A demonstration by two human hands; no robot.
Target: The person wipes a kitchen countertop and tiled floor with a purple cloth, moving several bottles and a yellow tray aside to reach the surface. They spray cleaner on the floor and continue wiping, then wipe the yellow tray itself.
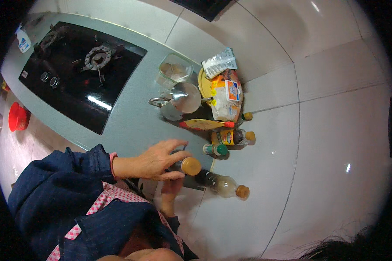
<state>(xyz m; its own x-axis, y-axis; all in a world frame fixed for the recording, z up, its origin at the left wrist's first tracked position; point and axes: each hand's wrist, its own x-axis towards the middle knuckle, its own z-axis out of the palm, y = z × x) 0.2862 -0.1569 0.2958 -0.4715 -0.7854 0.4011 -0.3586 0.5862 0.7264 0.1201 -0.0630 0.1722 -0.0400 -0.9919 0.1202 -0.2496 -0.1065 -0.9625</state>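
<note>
My left hand (153,160) is curled around a bottle with an orange-yellow cap (191,166), thumb on one side and fingers on the other. Most of that bottle's body is hidden by the hand. Lower down, my right hand (171,187) is blurred and partly covered by the left, so what it holds cannot be made out. Just beyond them is a dark-labelled bottle with an orange cap (223,185). Close by stand a small green-capped jar (215,149) and a yellow-labelled bottle of dark liquid (232,137).
A steel spouted pot (186,98) stands near a glass container (174,70), a red-capped pouch (207,124) and opened food packets (227,98). A black gas hob (94,84) is set into the grey countertop (130,127). White tiled wall (264,137) rises behind; a spray bottle (23,40) sits far left.
</note>
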